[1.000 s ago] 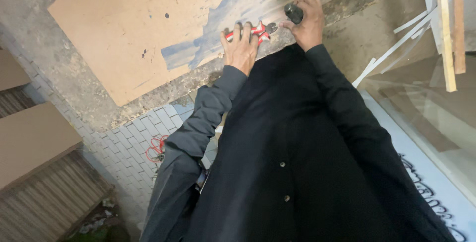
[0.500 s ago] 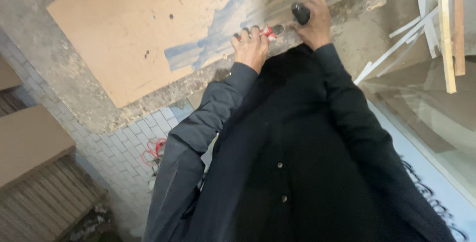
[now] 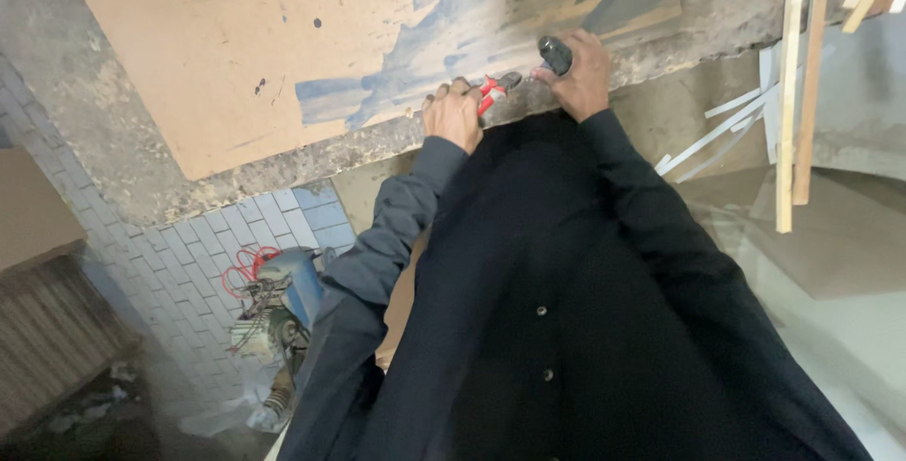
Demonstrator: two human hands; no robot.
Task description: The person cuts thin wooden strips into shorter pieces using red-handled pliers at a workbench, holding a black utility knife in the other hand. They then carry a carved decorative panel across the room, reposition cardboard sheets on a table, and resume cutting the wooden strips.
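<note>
Gripping red pliers [image 3: 493,90] in left hand [image 3: 453,114] at tabletop [image 3: 132,154] edge, fingers clenched; right hand [image 3: 578,76] clenched on dark tool [image 3: 555,53]. Board [image 3: 236,36] lies flat; no finished work visible yet.

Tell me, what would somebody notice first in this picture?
Probably the two hands at the top middle: the left hand grips red-handled pliers, and the right hand closes on a dark round object. They rest on a big brown board smeared with blue, above a blue machine on the tiled floor.
</note>
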